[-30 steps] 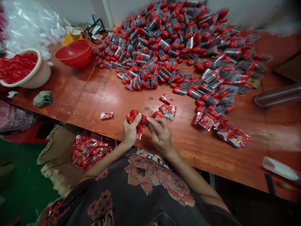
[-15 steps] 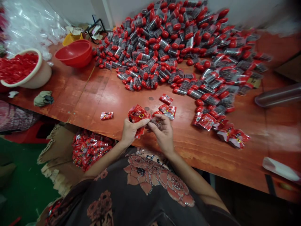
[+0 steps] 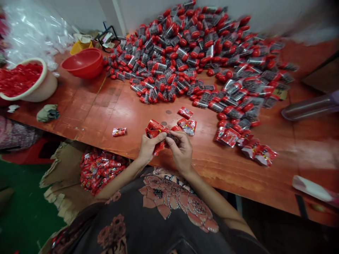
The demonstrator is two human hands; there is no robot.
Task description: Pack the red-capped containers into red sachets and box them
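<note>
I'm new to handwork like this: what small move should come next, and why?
Perhaps steady the red wrapper with the left hand and ease the small dark piece toward it with the right hand: fingers pinch each one, and the two are close together.

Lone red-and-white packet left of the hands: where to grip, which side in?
I'd pinch the packet mid-length from above, fingertips on its two long edges: it lies lengthwise left to right, and nothing beside it touches those edges.

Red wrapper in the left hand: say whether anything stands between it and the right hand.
Only a small dark item at the fingers of the right hand, beside the red wrapper in the left hand; nothing else visible stands between.
</note>
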